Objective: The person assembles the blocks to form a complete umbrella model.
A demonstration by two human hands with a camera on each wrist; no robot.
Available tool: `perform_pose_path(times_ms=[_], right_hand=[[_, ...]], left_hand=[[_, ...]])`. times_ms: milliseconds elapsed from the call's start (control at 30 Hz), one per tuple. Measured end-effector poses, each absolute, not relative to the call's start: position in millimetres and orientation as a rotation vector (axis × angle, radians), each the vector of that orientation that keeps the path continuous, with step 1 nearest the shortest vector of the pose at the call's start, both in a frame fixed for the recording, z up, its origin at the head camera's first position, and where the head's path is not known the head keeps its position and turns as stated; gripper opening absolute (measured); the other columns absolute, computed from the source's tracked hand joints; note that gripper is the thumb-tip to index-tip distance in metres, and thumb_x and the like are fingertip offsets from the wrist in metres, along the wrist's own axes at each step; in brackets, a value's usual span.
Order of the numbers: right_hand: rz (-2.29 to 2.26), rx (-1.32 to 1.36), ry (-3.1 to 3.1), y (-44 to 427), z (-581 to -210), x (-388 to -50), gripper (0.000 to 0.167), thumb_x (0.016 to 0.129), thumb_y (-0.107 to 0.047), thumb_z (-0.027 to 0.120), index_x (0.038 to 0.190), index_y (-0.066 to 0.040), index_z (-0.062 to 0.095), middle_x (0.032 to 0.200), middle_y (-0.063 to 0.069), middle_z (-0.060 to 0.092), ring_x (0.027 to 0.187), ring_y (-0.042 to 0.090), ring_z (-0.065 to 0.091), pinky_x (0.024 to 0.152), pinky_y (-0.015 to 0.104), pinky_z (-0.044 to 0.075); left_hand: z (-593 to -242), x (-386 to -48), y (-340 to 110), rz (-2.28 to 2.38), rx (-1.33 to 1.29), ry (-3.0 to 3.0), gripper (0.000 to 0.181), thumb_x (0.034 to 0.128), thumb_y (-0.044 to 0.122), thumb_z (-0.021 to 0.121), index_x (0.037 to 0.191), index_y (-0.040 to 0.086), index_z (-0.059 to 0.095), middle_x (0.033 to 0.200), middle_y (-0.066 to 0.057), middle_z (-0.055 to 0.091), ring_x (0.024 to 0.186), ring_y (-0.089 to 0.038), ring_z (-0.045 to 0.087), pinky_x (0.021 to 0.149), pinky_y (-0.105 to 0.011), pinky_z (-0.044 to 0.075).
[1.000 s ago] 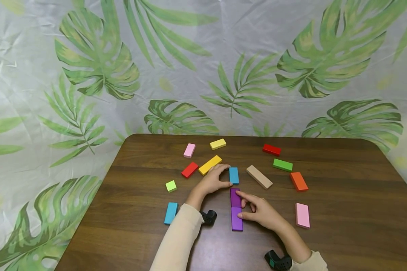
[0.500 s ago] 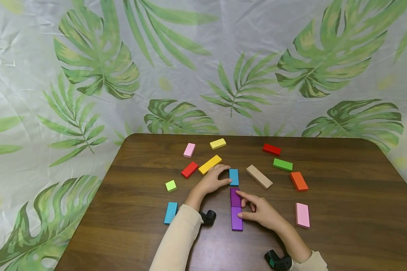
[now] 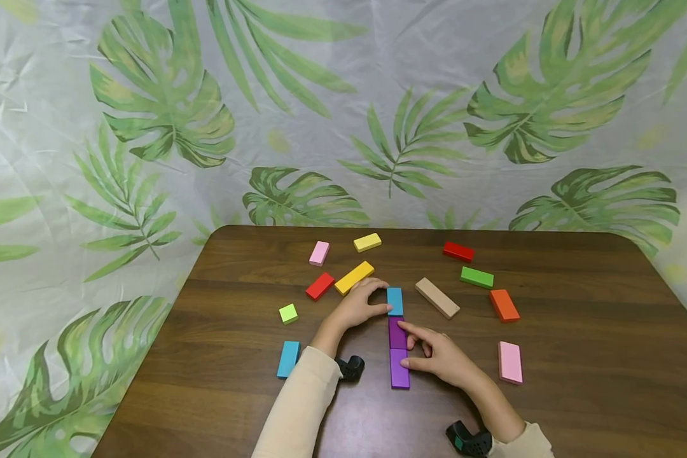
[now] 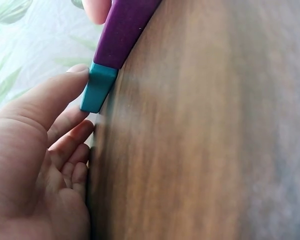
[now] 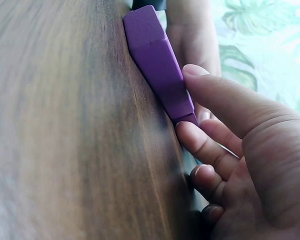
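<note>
A blue block, a dark purple block and a lighter purple block lie end to end in a straight line on the wooden table. My left hand holds the blue block, thumb at its left side and index finger at its far end. In the left wrist view, the blue block meets the dark purple block. From the right, my right hand touches the row: its index finger is on the dark purple block, its thumb on the lighter purple block.
Left of the row lie a second blue block, a lime cube, a red block and a yellow block. To the right are a tan block, an orange block and a pink block. Several others lie farther back.
My left hand has slid the blue block toward me, closing the gap to the dark purple block. The right hand and both purple blocks have stayed in place.
</note>
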State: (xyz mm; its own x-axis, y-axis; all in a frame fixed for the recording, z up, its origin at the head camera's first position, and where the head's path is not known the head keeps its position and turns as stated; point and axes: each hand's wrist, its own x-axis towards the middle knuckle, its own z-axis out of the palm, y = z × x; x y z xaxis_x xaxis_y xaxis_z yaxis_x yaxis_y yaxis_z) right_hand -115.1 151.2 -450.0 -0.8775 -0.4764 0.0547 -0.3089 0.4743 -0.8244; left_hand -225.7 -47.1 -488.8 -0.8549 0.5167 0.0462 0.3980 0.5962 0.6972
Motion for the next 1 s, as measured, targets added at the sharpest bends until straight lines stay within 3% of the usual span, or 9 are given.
perform_pose_path(times_ms=[400,667,1000], right_hand=[[-1.373,-0.694,2.529,153,-455,-117,0.059,0.075,-0.012,0.073,0.126,0.003,0.047,0.086,0.010,0.055,0.057,0.026,0.040,0.050,0.019,0.029],[-1.425,-0.618,2.478,161,-486,-130,0.075,0.075,-0.028,0.073,0.138,-0.013,0.034,0.085,0.001,0.053,0.055,0.007,0.036,0.048,0.021,0.031],[-1.396,-0.630,2.411,162,-482,-140,0.078,0.076,-0.026,0.073,0.138,-0.007,0.031,0.079,0.003,0.052,0.053,0.007,0.035,0.045,0.021,0.029]], left_hand=[[-488,-225,-48,1.110,0.786,2.654,0.046,0.0813,0.031,0.066,0.121,0.012,0.054,0.126,-0.002,0.047,0.122,-0.017,0.035,0.101,-0.032,0.025],[-487,-224,-48,1.125,0.785,2.639,0.046,0.0816,0.033,0.066,0.120,0.012,0.054,0.126,-0.002,0.048,0.121,-0.017,0.035,0.100,-0.033,0.026],[-487,-224,-48,1.132,0.798,2.650,0.045,0.0815,0.033,0.066,0.120,0.012,0.055,0.125,-0.002,0.048,0.121,-0.017,0.036,0.100,-0.034,0.026]])
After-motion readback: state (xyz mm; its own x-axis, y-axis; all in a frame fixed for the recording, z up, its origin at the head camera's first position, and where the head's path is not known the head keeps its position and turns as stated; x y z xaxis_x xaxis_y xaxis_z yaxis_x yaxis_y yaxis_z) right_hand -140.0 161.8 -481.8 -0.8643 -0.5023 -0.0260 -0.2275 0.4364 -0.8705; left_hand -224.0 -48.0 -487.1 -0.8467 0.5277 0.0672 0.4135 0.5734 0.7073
